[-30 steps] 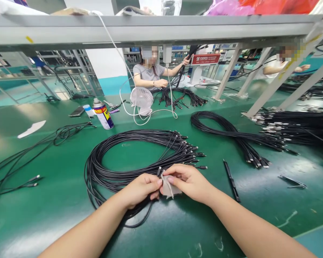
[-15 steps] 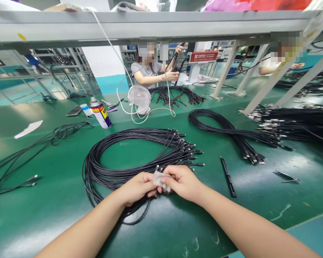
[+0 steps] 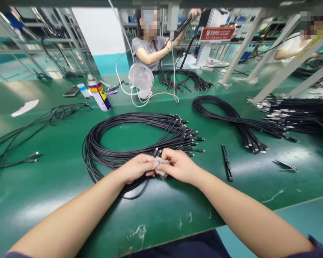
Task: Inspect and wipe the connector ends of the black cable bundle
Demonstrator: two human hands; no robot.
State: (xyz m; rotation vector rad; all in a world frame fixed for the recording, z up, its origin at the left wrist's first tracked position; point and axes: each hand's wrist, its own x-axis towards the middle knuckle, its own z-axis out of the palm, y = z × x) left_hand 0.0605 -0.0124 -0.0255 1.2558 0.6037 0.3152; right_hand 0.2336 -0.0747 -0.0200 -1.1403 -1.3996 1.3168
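Note:
My left hand [image 3: 137, 169] is closed on a black cable [image 3: 138, 196] whose loop hangs out below it. Pinched in my right hand [image 3: 181, 167] is a crumpled pale cloth [image 3: 159, 164], wrapped about the cable's end between both hands. Small cable connectors [image 3: 156, 152] poke up just behind the cloth; the part inside it is hidden. Directly beyond my hands lies a large coil of black cables [image 3: 97, 143], its plugs [image 3: 190, 134] fanned out to the right.
A spray can [image 3: 99, 95] and a white fan [image 3: 141, 79] stand farther back. To the right lie a black pen-like tool [image 3: 226, 163], tweezers [image 3: 285, 166] and cable bundles [image 3: 231, 120]. Loose cables [image 3: 54, 114] lie left. A co-worker [image 3: 150, 50] handles cables across the table [image 3: 56, 204].
The view has tilted down, so the table's near edge shows. My hands stay together at the cloth, which is folded slightly differently. The co-worker's raised hand has gone higher.

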